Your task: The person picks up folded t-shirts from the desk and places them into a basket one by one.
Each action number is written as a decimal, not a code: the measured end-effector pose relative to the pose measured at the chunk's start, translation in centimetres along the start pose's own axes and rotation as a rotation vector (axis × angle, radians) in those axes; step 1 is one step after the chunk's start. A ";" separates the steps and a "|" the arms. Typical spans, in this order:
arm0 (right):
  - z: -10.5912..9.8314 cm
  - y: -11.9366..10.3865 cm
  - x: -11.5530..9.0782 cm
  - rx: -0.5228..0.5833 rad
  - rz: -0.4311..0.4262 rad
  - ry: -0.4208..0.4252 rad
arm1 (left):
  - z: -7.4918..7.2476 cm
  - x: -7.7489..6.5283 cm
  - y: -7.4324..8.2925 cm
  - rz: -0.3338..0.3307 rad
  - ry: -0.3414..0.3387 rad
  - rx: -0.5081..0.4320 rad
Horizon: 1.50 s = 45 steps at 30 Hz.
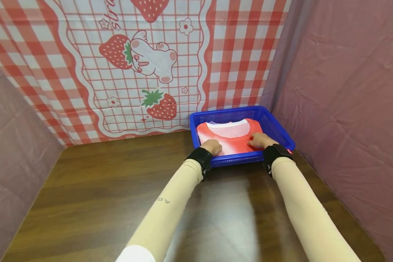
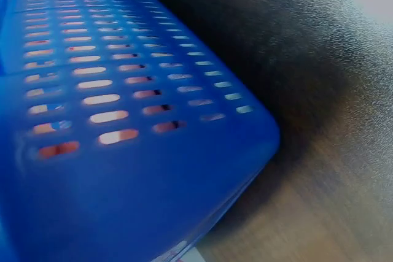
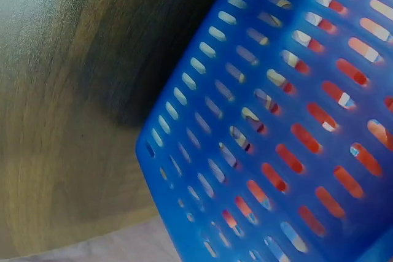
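A folded red and white shirt with a white-edged round neckline lies in a blue plastic basket. At the shirt's near left part, my left hand grips the cloth with curled fingers; its fingertips are hidden. My right hand pinches the cloth on the right side, with thumb and fingers close together. Both wrists pass over the basket's near rim. The left wrist view shows only the slotted basket wall from outside, and the right wrist view likewise shows the slotted wall; neither includes a hand.
The basket stands at the back right of a brown wooden table. Behind it hangs a red and white checked cloth with strawberry prints. Pink fabric lines the right side, close to the basket, and grey-pink fabric the left.
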State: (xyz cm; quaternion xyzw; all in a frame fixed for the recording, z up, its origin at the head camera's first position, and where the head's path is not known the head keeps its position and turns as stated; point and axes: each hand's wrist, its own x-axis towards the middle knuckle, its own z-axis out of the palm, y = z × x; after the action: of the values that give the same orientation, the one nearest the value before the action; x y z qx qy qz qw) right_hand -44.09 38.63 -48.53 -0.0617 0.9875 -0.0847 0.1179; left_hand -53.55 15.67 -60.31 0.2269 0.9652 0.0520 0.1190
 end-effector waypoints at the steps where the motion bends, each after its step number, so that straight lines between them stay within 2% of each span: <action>1: 0.7 1.1 1.0 0.002 -0.010 0.000 | 1.3 1.6 -0.4 0.009 0.007 0.001; 3: 1.6 2.4 2.0 -0.013 -0.027 0.006 | 3.4 4.5 -1.3 0.012 -0.015 0.003; 5: 1.2 2.0 1.4 0.011 -0.014 -0.042 | 4.7 6.2 -1.7 0.010 -0.011 0.010; 6: 0.7 1.4 0.8 0.020 -0.009 -0.054 | 4.8 6.4 -1.7 -0.001 -0.021 0.007; 8: -0.5 -0.3 -0.7 0.021 0.007 -0.084 | 4.2 5.7 -1.5 -0.017 -0.030 -0.003; 9: -0.3 0.0 -0.4 0.013 -0.010 -0.056 | 3.5 4.7 -1.3 -0.028 -0.035 -0.016; 12: -0.5 0.2 -0.1 0.000 -0.017 -0.062 | 0.1 0.1 0.0 -0.043 -0.040 -0.054; 13: -0.5 0.4 0.1 -0.002 -0.016 -0.063 | -1.1 -1.6 0.4 -0.028 -0.007 -0.051; 14: -0.4 0.6 0.2 -0.007 -0.041 -0.024 | -2.1 -3.1 0.8 -0.013 0.018 -0.049; 15: -0.5 0.4 0.1 -0.008 -0.026 -0.026 | -3.0 -4.4 1.2 0.006 0.048 -0.047; 17: -2.3 -2.2 -2.2 0.017 0.011 -0.053 | -4.9 -6.6 1.8 0.041 0.042 -0.040; 18: -3.1 -3.6 -3.6 0.028 0.019 -0.040 | -5.6 -7.3 2.1 0.057 0.028 -0.044; 19: -4.0 -5.0 -5.0 0.034 0.019 -0.027 | -5.8 -7.6 2.3 0.099 0.073 -0.037; 21: -5.8 -8.4 -8.1 0.052 0.024 -0.025 | -6.5 -8.3 2.7 0.160 0.094 -0.050; 24: -6.5 -10.7 -9.8 0.054 -0.033 -0.003 | -8.4 -10.7 4.0 0.232 0.099 -0.071; 25: -6.2 -10.8 -9.6 0.039 -0.054 -0.008 | -9.3 -12.1 4.6 0.252 0.101 -0.072; 27: -4.6 -9.3 -7.7 0.016 -0.139 0.022 | -11.3 -14.9 5.6 0.240 0.019 -0.111; 28: -3.8 -8.4 -6.6 0.004 -0.166 0.020 | -11.9 -15.9 6.0 0.233 -0.017 -0.119; 29: -2.7 -7.1 -5.3 -0.001 -0.212 0.041 | -11.9 -16.3 6.2 0.230 -0.023 -0.128; 31: -1.6 -6.0 -3.9 -0.023 -0.241 0.027 | -10.8 -15.8 6.1 0.249 0.012 -0.128; 33: -2.1 -6.9 -4.6 -0.028 -0.246 0.003 | -9.2 -14.4 5.9 0.239 0.019 -0.135; 34: -2.8 -7.8 -5.7 -0.026 -0.235 -0.014 | -8.0 -13.2 5.7 0.227 0.024 -0.130; 35: -0.8 -5.6 -2.9 -0.028 -0.221 -0.020 | -7.0 -12.1 5.5 0.220 0.027 -0.123; 37: 1.7 -2.9 0.7 -0.034 -0.180 -0.044 | -8.0 -13.7 6.1 0.169 -0.012 -0.121; 39: 5.1 1.1 5.5 -0.042 -0.190 -0.019 | -9.9 -16.1 6.9 0.124 -0.071 -0.142; 40: 6.8 3.0 7.7 -0.050 -0.186 -0.008 | -10.7 -17.3 7.2 0.116 -0.077 -0.144; 41: 8.3 4.7 10.0 -0.061 -0.168 -0.025 | -12.2 -19.3 7.7 0.107 -0.095 -0.159; 42: 7.3 3.4 8.5 -0.066 -0.180 -0.021 | -13.6 -21.3 8.2 0.097 -0.106 -0.178; 43: 6.5 2.5 7.4 -0.072 -0.179 -0.043 | -13.8 -21.6 8.2 0.098 -0.114 -0.193; 45: 4.7 0.6 5.2 -0.074 -0.173 -0.083 | -14.8 -23.1 8.7 0.083 -0.127 -0.198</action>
State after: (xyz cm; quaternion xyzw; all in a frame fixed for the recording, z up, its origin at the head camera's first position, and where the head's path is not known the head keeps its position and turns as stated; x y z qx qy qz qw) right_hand -48.03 37.76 -54.27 -0.1547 0.9751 -0.0553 0.1486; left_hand -33.52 12.35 -39.92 0.2565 0.9357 0.1372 0.1995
